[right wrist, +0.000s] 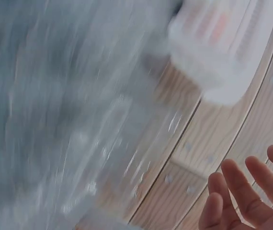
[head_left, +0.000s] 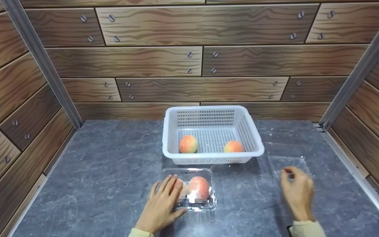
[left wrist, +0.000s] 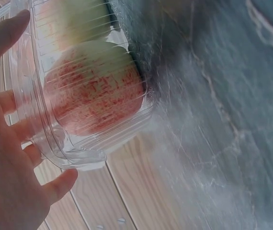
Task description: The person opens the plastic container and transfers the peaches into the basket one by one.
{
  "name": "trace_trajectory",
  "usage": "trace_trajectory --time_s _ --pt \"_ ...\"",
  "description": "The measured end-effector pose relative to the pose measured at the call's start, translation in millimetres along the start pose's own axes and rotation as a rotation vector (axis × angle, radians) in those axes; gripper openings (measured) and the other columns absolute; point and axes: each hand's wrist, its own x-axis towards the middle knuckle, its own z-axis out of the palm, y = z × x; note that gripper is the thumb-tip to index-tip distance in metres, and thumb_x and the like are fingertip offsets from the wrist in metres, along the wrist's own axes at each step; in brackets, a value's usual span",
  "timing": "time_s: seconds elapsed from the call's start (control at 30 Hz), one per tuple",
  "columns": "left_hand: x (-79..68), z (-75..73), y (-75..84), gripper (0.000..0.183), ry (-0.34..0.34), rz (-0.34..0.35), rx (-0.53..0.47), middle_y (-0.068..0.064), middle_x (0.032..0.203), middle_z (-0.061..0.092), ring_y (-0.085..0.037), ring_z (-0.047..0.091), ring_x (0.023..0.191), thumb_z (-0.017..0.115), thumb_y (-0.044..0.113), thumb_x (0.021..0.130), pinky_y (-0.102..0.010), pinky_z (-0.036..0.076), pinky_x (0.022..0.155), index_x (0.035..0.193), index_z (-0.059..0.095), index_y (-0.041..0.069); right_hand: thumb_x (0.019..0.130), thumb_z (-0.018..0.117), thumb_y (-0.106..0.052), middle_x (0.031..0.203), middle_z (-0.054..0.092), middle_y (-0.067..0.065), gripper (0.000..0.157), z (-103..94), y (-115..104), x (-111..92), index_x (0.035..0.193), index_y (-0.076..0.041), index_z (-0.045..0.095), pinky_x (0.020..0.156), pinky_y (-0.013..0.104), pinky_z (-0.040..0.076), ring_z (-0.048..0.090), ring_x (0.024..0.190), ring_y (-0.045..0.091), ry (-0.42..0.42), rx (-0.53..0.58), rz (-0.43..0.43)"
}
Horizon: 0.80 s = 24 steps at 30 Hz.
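My left hand (head_left: 161,205) rests on the left part of a clear plastic fruit box (head_left: 206,208), fingers stretched over its top. Two red peaches (head_left: 198,188) sit side by side inside, one partly hidden under the fingers. In the left wrist view, the ribbed box wall (left wrist: 122,136) shows one peach (left wrist: 96,91) close up, with the fingertips along the rim. Far to the right, my right hand (head_left: 298,192) hovers by a clear plastic piece (head_left: 286,161). Its fingers are loosely bent and hold nothing in the right wrist view.
Behind the box stands a white perforated basket (head_left: 214,158) with two red-yellow peaches (head_left: 188,144) near its front wall. More clear plastic (head_left: 283,144) lies right of the basket. Wood-patterned walls (head_left: 163,61) enclose the grey marbled table (head_left: 104,171) at the back and sides.
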Motion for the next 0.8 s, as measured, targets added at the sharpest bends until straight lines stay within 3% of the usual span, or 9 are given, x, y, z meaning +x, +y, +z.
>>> trace_trajectory --time_s 0.23,0.57,0.8 --pt "1.5 -1.2 -1.1 0.082 -0.017 -0.002 -0.007 -0.013 0.140 0.037 -0.030 0.031 0.129 0.063 0.060 0.071 -0.053 0.026 0.100 0.133 0.043 0.010 0.074 0.068 0.002 0.079 0.067 0.012 0.006 15.3 -21.1 -20.0 0.079 0.000 0.068 0.058 0.041 0.045 0.061 0.065 0.026 -0.046 0.069 -0.052" --pt "-0.1 -2.2 -1.7 0.082 -0.011 -0.011 -0.027 -0.013 0.139 0.037 -0.031 0.031 0.128 0.065 0.060 0.070 -0.054 0.027 0.100 0.132 0.044 0.011 0.069 0.072 0.003 0.077 0.066 0.007 0.013 31.5 -51.9 -34.6 0.081 -0.002 0.068 0.054 0.038 0.049 0.060 0.065 0.020 -0.134 0.167 -0.181" --pt "-4.1 -2.5 -4.5 0.082 -0.010 -0.018 -0.026 -0.013 0.140 0.037 -0.031 0.031 0.128 0.064 0.059 0.071 -0.054 0.028 0.099 0.133 0.045 0.009 0.068 0.074 0.002 0.079 0.065 0.002 0.018 39.1 -69.9 -42.5 0.082 -0.006 0.068 0.054 0.029 0.049 0.059 0.068 0.015 -0.205 0.220 -0.245"
